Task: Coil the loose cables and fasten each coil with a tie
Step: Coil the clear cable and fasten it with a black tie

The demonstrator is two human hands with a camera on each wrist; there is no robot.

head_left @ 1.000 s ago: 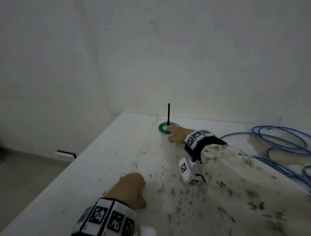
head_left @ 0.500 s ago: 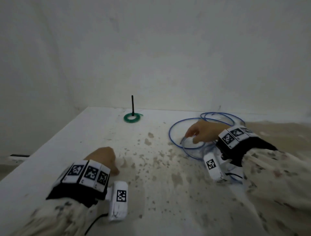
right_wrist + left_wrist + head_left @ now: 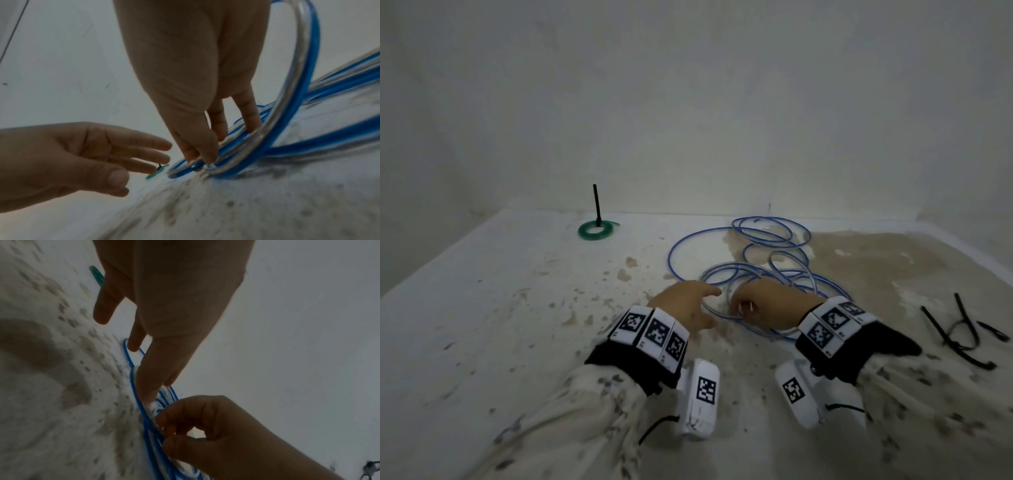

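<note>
A blue and clear cable (image 3: 756,240) lies in several loose loops on the stained white table (image 3: 500,308). My right hand (image 3: 753,305) pinches the near strands of the cable (image 3: 298,113) between thumb and fingers, down on the tabletop. Just left of it, my left hand (image 3: 698,301) reaches in with straight, spread fingers, and one fingertip (image 3: 148,394) touches the cable (image 3: 133,378). Black ties (image 3: 962,329) lie tangled on the table to the right of my right wrist.
A green tape ring (image 3: 595,230) with an upright black post sits at the back left near the wall. The table's left edge runs diagonally from there toward me. Brown stains cover the surface at the right.
My right hand left the green ring and came to the blue cable, which it now pinches. My left hand moved right, up beside it, and opened onto the cable.
</note>
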